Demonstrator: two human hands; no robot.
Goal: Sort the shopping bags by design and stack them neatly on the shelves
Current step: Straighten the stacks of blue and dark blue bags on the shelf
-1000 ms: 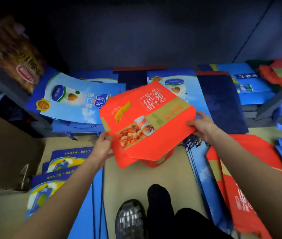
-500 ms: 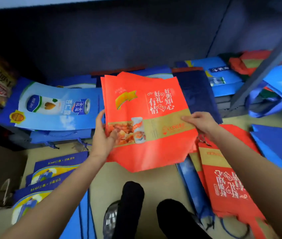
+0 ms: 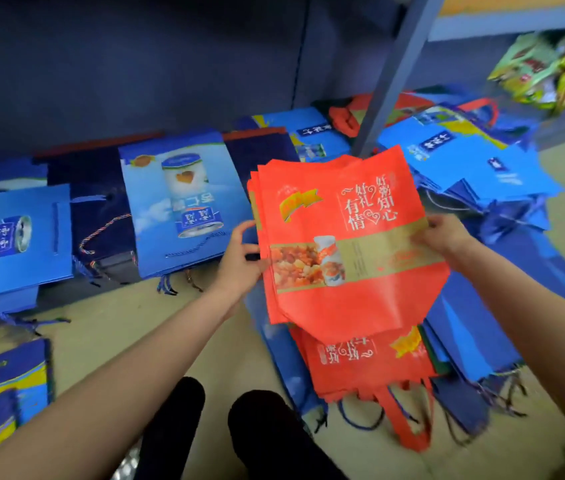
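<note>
1. Closest to the camera, at about 6 o'clock, there's another pile of red bags [image 3: 360, 368] on the floor, handles trailing toward the person's dark legs [image 3: 260, 438]. The risk I'd flag here is that those loose handles look easy to snag or kick if the feet shift, which would scatter the pile.

2. Both hands are clamped on the held red bag stack [image 3: 343, 244]. The left hand [image 3: 239, 261] pinches its 9 o'clock edge with the thumb on top, and the right hand [image 3: 443, 233] pinches the 3 o'clock edge over the gold band. The stack sits between the hands, tilted up toward the camera, hanging over the floor pile.

3. It's several thin bags held by the edges only, and the layers are already fanning out at the top left corner. My guess is the lower ones could slide out, or the middle could sag, before it lands anywhere.

4. Further out, at 10 to 11 o'clock, the low shelf [image 3: 66, 299] carries light blue bags with a can print [image 3: 177, 202] and dark navy bags [image 3: 101, 209] side by side. Setting the red ones down on either would mix designs.

5. At 1 o'clock a shelf post [image 3: 388, 81] stands just behind the stack's top edge, with a messy blue heap [image 3: 475, 161] beyond it. Pushing forward could clip the post or topple that heap.
</note>
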